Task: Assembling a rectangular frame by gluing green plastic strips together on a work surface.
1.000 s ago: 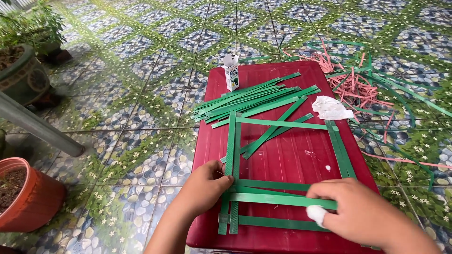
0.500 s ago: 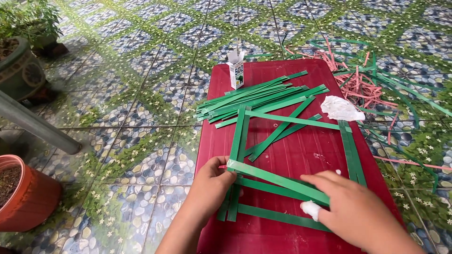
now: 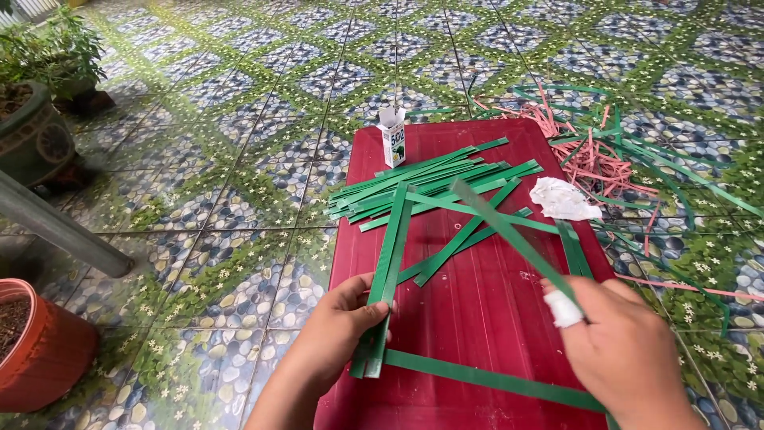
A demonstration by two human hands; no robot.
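Note:
On a dark red board lie long green paper strips. My left hand pinches a pair of upright green strips near their lower end. My right hand, with a white bandage on one finger, holds a single green strip lifted at a slant above the board. A horizontal green strip lies along the near side, and another upright strip lies at the right. A loose pile of green strips rests at the board's far end.
A small white glue box stands at the board's far left corner. A crumpled white tissue lies at the right edge. Pink and green strip scraps litter the tiled floor. Plant pots and a grey pipe stand at left.
My right hand has lifted one green strip off the frame and swung it up at a slant. My left hand stays on the left pair of strips.

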